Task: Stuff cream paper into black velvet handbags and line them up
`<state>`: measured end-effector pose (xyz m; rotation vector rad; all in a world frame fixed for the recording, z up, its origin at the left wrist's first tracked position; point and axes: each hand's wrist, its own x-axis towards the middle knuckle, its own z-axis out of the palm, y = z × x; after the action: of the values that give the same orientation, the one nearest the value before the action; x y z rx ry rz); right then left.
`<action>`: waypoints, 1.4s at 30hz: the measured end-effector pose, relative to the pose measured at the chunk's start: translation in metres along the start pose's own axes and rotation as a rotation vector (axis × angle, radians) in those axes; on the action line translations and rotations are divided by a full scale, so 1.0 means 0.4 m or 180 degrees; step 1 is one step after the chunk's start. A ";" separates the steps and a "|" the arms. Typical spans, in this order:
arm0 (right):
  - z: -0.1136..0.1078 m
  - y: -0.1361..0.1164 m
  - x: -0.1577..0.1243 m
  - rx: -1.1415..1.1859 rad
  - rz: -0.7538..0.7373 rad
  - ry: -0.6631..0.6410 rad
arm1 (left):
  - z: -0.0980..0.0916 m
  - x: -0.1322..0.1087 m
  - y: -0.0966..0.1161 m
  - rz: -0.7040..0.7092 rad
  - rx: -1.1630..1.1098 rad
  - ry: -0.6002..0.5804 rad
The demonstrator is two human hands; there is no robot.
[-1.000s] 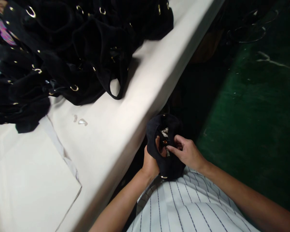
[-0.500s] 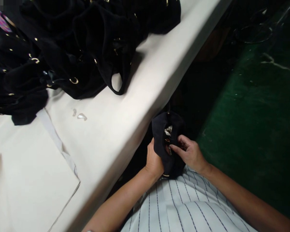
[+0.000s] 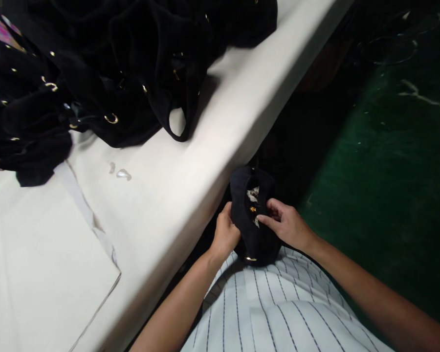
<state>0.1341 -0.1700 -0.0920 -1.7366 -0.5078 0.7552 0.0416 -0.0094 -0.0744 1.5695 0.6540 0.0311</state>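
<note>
In the head view, a small black fabric bag (image 3: 254, 242) hangs in front of my lap, just beyond the table edge. Its opening faces up, and inside show crumpled whitish material (image 3: 253, 194) and a small gold fitting (image 3: 253, 209). My left hand (image 3: 226, 229) grips the bag's left side, with its fingertips partly hidden behind the cloth. On the other side, my right hand (image 3: 288, 225) holds the right edge of the opening, the thumb reaching over the rim close to the gold fitting. A gold-coloured bar sits low on the bag's near side.
A pile of black fabric pieces with gold rings (image 3: 132, 88) covers the far left of the white table (image 3: 161, 210). Two small clear plastic bits (image 3: 123, 174) lie nearer. Right of the table edge is a dark green floor (image 3: 381, 195).
My left hand has shifted slightly left and up along the bag's side. The bag's opening is tilted a little differently, showing the gold fitting more clearly. My right hand keeps its hold.
</note>
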 end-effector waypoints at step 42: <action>-0.029 0.017 0.010 0.0122 0.0079 0.0120 | 0.002 0.050 0.016 -0.0080 -0.0186 -0.0296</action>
<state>0.1447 -0.1771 -0.0974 -1.7210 -0.4444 0.7438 0.0610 -0.0014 -0.0760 1.4971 0.5949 -0.0411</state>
